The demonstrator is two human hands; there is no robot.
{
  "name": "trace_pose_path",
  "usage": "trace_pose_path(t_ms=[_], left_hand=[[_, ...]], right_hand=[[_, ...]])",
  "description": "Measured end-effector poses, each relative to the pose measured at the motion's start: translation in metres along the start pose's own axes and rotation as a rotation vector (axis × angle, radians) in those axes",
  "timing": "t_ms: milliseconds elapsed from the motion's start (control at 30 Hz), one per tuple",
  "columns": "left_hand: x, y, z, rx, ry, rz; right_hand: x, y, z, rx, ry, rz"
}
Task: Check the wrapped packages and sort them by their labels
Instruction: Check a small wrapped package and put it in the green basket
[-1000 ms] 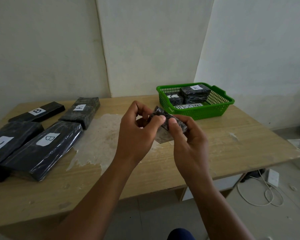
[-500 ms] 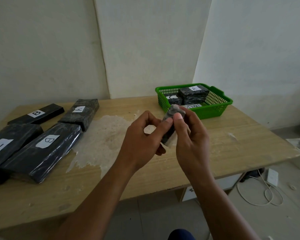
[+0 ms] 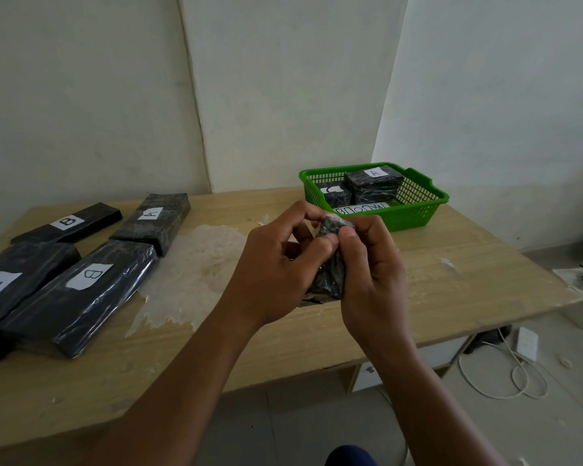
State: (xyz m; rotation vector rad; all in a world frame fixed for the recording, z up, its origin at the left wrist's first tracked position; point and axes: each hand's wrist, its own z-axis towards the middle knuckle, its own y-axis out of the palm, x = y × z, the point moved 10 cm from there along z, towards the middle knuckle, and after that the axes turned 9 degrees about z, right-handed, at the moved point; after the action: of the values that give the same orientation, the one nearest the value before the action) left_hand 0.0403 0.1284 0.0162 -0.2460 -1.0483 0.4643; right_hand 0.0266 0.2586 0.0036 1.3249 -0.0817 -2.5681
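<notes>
Both hands hold a small black wrapped package (image 3: 330, 274) upright above the middle of the wooden table (image 3: 451, 290). My left hand (image 3: 276, 267) grips its left side with curled fingers. My right hand (image 3: 371, 264) wraps around its right side, thumb at the top edge. Its label is hidden. On the left lie several wrapped packages: a large one marked B (image 3: 78, 297), one marked C (image 3: 11, 284), a thin one marked B (image 3: 68, 223) and one marked A (image 3: 155, 216).
A green basket (image 3: 418, 210) stands at the back right of the table with small packages inside, one marked A (image 3: 374, 183) and one marked C (image 3: 335, 195). A pale worn patch (image 3: 196, 277) covers the tabletop's middle. White cables (image 3: 498, 375) lie on the floor at right.
The small package has been turned in both hands from lying across to standing on end, and it sits a little lower between my palms than before.
</notes>
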Motion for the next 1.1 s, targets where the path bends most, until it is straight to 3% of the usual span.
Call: trace_pose_path(t_ms=[167, 367, 533, 800, 967, 1100], left_hand=[[-0.005, -0.001, 0.000, 0.002, -0.009, -0.019], [-0.039, 0.011, -0.003, -0.085, -0.409, -0.240], [-0.036, 0.015, -0.004, -0.142, -0.366, -0.287], [-0.023, 0.024, -0.011, -0.229, -0.255, -0.098], [-0.032, 0.027, -0.011, -0.227, -0.288, -0.236], [-0.044, 0.023, -0.009, -0.061, -0.409, -0.434]], right_hand=[[-0.004, 0.002, 0.000, -0.035, -0.018, 0.032], [-0.006, 0.003, 0.000, -0.091, -0.121, -0.093], [0.010, 0.004, -0.005, -0.114, -0.007, 0.022], [0.049, -0.006, -0.006, -0.037, 0.317, 0.200], [0.049, -0.002, -0.007, -0.042, 0.352, 0.340], [0.037, 0.006, -0.011, -0.089, 0.301, 0.316]])
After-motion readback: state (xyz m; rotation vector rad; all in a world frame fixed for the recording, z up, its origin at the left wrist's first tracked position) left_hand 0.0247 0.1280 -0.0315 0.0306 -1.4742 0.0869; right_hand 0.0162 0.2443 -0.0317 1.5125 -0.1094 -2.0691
